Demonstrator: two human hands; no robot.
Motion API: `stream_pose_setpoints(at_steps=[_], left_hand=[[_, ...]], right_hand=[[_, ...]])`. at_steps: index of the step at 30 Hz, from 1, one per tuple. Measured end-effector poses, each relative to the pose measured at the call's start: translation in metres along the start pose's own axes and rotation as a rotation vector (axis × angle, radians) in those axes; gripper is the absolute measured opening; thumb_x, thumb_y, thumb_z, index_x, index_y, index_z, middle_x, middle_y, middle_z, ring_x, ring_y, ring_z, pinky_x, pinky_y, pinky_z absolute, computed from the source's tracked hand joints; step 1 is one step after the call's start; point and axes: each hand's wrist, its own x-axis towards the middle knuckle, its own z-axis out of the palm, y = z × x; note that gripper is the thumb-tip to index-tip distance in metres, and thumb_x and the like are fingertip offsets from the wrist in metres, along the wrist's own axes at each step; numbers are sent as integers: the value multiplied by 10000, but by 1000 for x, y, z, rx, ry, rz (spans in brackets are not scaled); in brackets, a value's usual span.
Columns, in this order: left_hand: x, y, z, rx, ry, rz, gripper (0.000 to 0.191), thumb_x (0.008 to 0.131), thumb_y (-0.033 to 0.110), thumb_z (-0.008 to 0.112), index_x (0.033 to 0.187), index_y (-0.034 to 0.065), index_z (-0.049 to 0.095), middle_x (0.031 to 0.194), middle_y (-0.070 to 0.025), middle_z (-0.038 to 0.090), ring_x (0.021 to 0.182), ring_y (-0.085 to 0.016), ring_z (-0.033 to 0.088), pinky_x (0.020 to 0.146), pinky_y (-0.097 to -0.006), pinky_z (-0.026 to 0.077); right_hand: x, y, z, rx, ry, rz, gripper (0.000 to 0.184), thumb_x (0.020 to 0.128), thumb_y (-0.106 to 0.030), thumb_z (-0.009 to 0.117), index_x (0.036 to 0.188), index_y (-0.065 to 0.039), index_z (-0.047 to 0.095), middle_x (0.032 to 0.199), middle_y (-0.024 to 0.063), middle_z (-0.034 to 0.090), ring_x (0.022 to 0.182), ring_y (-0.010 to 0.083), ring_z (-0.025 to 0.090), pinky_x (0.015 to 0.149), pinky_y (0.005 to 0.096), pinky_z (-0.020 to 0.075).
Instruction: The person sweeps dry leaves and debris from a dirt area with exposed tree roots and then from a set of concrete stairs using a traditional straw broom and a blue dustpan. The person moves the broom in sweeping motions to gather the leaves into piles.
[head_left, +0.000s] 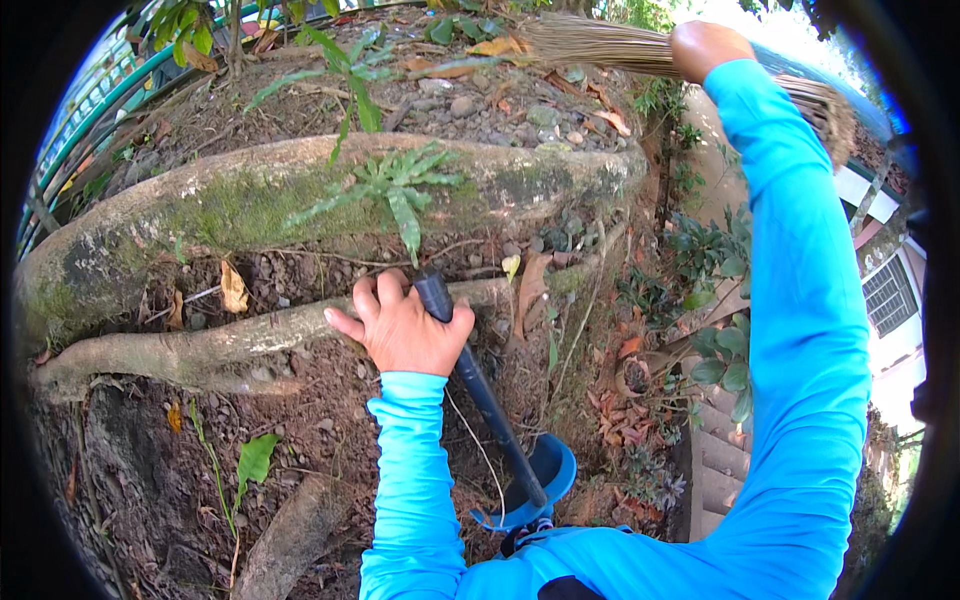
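Note:
My right hand (709, 49), at the upper right, is closed around a stick broom (604, 46) of thin stiff ribs. Its spread bristle end points left over the stony soil, and its thick butt end shows behind my forearm. My left hand (411, 331) leans on a thin tree root (292, 330), fingers spread. Between its thumb and forefinger it pinches the black handle (491, 401) of a blue plastic dustpan (556, 461). The pan hangs below, close to my body, its inside partly in shadow. A thin pale string or stem (476, 442) runs along the handle.
A thick mossy root (247, 195) crosses the slope, with a green fern-like plant (397, 180) before it. Stones (463, 106) and dry leaves lie above. Steps (724, 457) descend at the right beside leafy shrubs (724, 349). A green railing (97, 105) stands upper left.

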Motion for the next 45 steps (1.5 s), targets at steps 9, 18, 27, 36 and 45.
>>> stream_pose_setpoints(at_steps=[9,18,27,36,45], left_hand=[[1,-1,-7,-50,-29,-34,336,622,461,637,844,219,706,1050,-43,511,1188,-352,390,1052,-676,16],[2,6,0,-85,-22,-30,351,610,428,673,891,225,721,1036,-24,515,1188,-349,386,1052,-689,-5],[2,7,-1,-55,-7,-40,365,614,440,664,900,226,740,1076,-23,532,1201,-348,378,1066,-657,-6],[1,5,6,-24,20,-12,366,619,449,642,895,229,742,1070,-24,532,1199,-337,368,1052,-663,-33],[1,8,5,-38,2,-19,345,628,440,629,887,241,739,1033,-1,518,1194,-363,373,1058,-668,-44]], right_hand=[[3,-109,-30,459,-19,-176,367,800,-224,668,1167,-223,666,1002,133,689,925,298,667,818,411,526],[2,-22,42,225,-147,224,295,857,-172,500,1045,-51,693,1052,178,675,959,336,665,841,437,528],[-38,-19,64,484,-234,-92,517,790,-233,697,1291,-264,574,1096,98,672,983,296,651,891,420,501],[-27,44,86,223,-105,135,245,832,-212,624,1058,-168,707,1013,126,695,934,290,675,835,423,525],[-38,-11,194,384,-428,334,346,901,-204,457,1146,-75,664,1210,157,623,1080,342,624,892,528,496]])
